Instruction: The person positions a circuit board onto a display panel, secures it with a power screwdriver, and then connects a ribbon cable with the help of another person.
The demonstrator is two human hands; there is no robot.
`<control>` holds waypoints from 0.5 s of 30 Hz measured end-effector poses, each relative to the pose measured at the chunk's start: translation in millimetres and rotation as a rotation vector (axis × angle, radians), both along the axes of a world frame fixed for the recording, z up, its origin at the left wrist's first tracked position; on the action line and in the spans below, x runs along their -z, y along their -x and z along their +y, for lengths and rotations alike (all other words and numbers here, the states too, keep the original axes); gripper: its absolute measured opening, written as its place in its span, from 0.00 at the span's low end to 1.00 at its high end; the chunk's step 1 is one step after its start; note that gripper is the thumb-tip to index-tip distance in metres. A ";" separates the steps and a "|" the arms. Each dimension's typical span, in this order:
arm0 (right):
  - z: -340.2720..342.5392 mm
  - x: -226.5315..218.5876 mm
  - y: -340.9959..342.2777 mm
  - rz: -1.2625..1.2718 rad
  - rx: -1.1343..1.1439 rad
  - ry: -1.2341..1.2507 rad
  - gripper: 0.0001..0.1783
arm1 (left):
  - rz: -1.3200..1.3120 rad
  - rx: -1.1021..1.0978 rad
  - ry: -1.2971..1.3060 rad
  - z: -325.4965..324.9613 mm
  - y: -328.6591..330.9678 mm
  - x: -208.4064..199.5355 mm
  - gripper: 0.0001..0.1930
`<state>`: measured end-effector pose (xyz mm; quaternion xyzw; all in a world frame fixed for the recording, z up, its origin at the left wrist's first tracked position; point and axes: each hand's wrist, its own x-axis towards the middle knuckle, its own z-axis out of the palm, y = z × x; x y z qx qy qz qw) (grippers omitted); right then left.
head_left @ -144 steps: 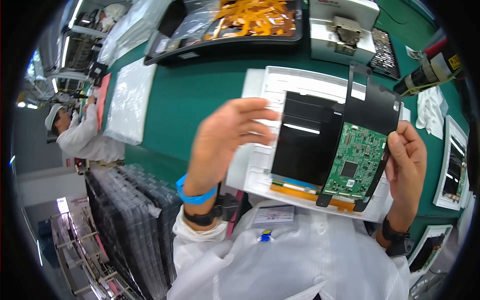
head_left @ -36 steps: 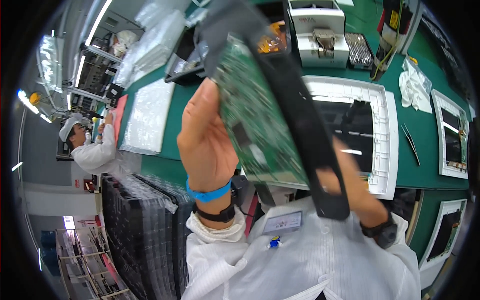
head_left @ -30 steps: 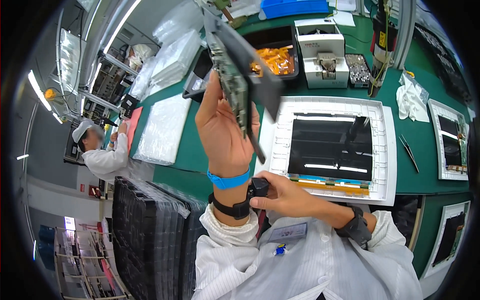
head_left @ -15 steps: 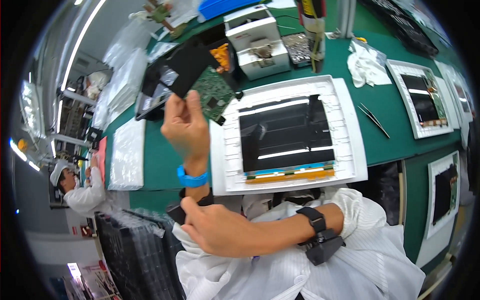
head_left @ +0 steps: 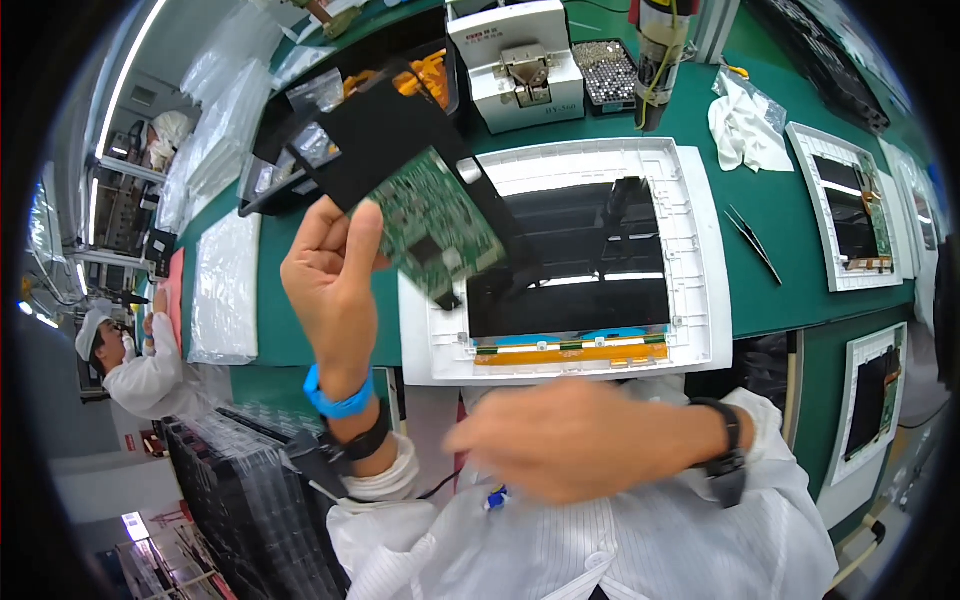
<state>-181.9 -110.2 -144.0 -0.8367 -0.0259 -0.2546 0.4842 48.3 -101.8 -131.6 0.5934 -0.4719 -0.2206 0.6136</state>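
My left hand (head_left: 335, 285), with a blue band at its wrist, pinches the near left edge of a green circuit board (head_left: 425, 225) between thumb and fingers. The board is tilted and raised over the left part of a white frame (head_left: 692, 270). A black sheet (head_left: 385, 125) lies against the board's back and extends past it; whether the two are joined I cannot tell. Within the frame is a dark, glossy display panel (head_left: 590, 265), with an orange strip (head_left: 575, 355) along its near edge. My right hand (head_left: 540, 435) is smeared by motion in front of my chest, nearest the frame's front edge.
Tweezers (head_left: 755, 245) and a white cloth (head_left: 745, 130) lie right of the frame. A white boxy device (head_left: 520, 65) and a tray of small metal parts (head_left: 605, 75) stand behind. Further frames (head_left: 840, 210) are at right, wrapped white sheets (head_left: 225, 290) at left. A co-worker (head_left: 140, 370) is far left.
The board and black sheet have come nearer and turned, held by my left hand, which has shifted left and down. My right hand has moved away from my left wrist, to the right.
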 end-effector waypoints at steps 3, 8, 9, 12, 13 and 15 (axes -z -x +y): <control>-38.1 -5.5 41.7 0.128 0.447 -0.285 0.13 | 0.203 0.151 -0.174 21.5 0.6 0.8 0.12; -81.5 -1.6 55.5 0.174 0.681 -0.537 0.16 | 0.354 0.379 -0.331 6.9 29.1 18.6 0.10; -87.0 -0.2 54.3 0.181 0.618 -0.642 0.16 | 0.370 0.380 -0.338 0.3 34.8 19.6 0.10; -97.9 4.6 45.6 0.204 0.571 -0.788 0.13 | 0.420 0.435 -0.375 -16.8 44.6 20.4 0.08; -102.1 6.8 43.9 0.225 0.578 -0.750 0.11 | 0.381 0.463 -0.379 -20.8 45.6 20.9 0.07; -109.6 12.8 42.3 0.259 0.586 -0.725 0.10 | 0.293 0.536 -0.391 -27.7 42.0 25.9 0.08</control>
